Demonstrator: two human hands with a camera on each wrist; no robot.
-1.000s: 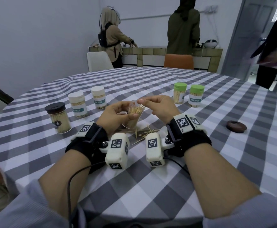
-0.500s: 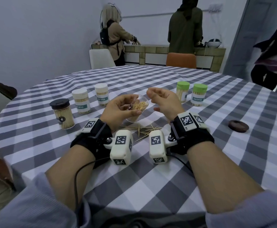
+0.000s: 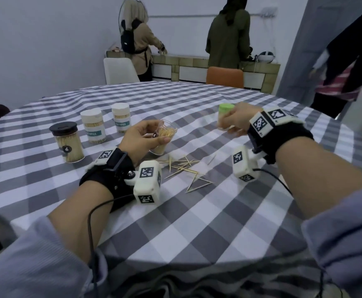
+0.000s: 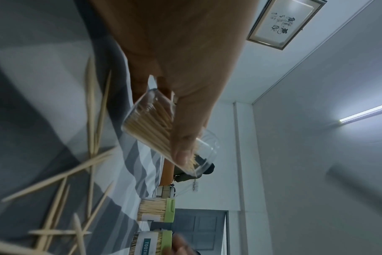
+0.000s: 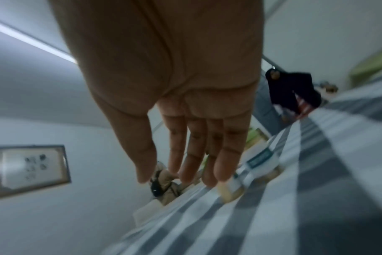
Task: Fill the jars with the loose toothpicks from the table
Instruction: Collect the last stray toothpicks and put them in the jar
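Head view gives us the round table point(image 3: 197, 222) under its grey-and-white checked cloth, the biggest thing before us. On its far left stand three closed toothpick jars: a black-lidded jar point(image 3: 67, 142), then two white-lidded jars point(image 3: 93, 126) point(image 3: 121, 118) with teal labels. Right of centre, a green-lidded jar point(image 3: 225, 114) peeks out just behind our right hand point(image 3: 235, 121); the left wrist view shows two green-lidded jars side by side there.

Our left hand point(image 3: 141, 139) holds the open clear jar point(image 3: 165, 136) tilted above the cloth, thumb and fingers curled round its wall, and it is packed with toothpicks; the left wrist view shows the thumb point(image 4: 185, 138) pressed along the glass point(image 4: 155, 127).

Our right hand is blurred in the head view. From the right wrist, its fingers point(image 5: 207, 146) stretch out straight and together toward the labelled jars, gripping nothing; whether they touch a jar we cannot tell.

The loose toothpicks point(image 3: 186, 168) lie scattered on the cloth between our wrists, just in front of the open jar, a single one point(image 3: 212, 159) a little off to the right.
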